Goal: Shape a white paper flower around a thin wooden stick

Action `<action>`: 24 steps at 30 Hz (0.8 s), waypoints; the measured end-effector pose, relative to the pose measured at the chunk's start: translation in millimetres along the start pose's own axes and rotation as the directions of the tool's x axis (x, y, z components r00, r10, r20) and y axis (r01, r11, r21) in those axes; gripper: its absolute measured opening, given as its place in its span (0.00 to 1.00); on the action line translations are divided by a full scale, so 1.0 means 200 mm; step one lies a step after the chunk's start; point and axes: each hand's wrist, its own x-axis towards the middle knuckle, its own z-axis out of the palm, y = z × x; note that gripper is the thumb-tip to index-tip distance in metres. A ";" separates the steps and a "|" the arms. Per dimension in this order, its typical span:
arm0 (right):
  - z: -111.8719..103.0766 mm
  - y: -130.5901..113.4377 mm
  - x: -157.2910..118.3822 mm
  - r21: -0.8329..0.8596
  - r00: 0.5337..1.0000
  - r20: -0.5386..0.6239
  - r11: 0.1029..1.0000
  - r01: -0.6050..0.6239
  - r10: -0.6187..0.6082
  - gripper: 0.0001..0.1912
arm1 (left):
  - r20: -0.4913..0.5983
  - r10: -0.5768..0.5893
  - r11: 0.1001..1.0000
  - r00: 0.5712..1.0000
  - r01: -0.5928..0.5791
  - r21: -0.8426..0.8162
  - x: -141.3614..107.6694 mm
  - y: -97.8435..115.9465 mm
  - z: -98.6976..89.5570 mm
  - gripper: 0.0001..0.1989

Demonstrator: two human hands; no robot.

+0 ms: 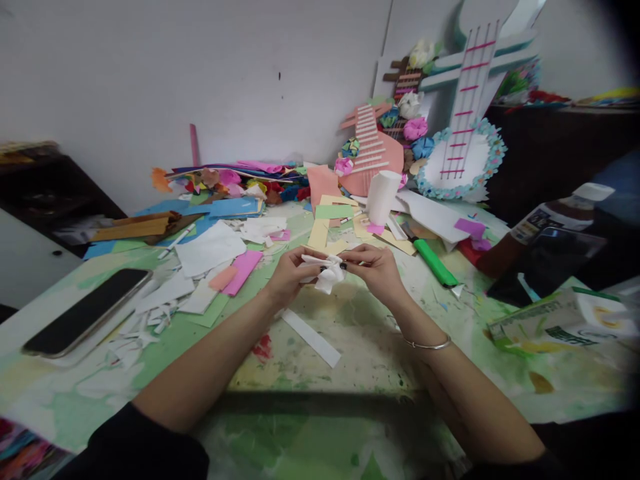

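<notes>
A small folded piece of white paper (327, 279) is held up between my two hands above the table (360, 360). My left hand (295, 272) is closed on its left side, thumb and fingers pinched together. On the other side, my right hand (375, 268) pinches the paper's right edge. Two small dark spots show near my fingertips; whether they are nails or something on the paper, I cannot tell. Below the hands lies a flat white paper strip (313, 338). A bracelet (430, 345) circles my right wrist.
Paper scraps (213, 247) and a phone (87, 310) lie at left. A green cutter (434, 262) and a white paper roll (384, 197) sit behind my right hand. At right are a bottle (545, 227) and a carton (565, 320). Paper guitars (463, 133) lean against the wall.
</notes>
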 end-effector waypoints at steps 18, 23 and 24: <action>0.02 -0.01 -0.03 -0.246 0.970 -0.081 0.948 0.202 -0.228 0.09 | 0.032 0.095 0.996 0.995 -0.095 -0.002 -0.01 -0.01 0.01 0.14; 0.03 -0.02 -0.03 -0.287 0.961 -0.075 0.928 0.236 -0.268 0.09 | -0.008 0.183 0.980 0.983 -0.182 0.081 -0.01 -0.01 0.02 0.13; 0.04 -0.02 -0.03 -0.289 0.960 -0.073 0.927 0.238 -0.269 0.09 | -0.021 0.185 0.979 0.983 -0.182 0.090 0.00 -0.02 0.02 0.13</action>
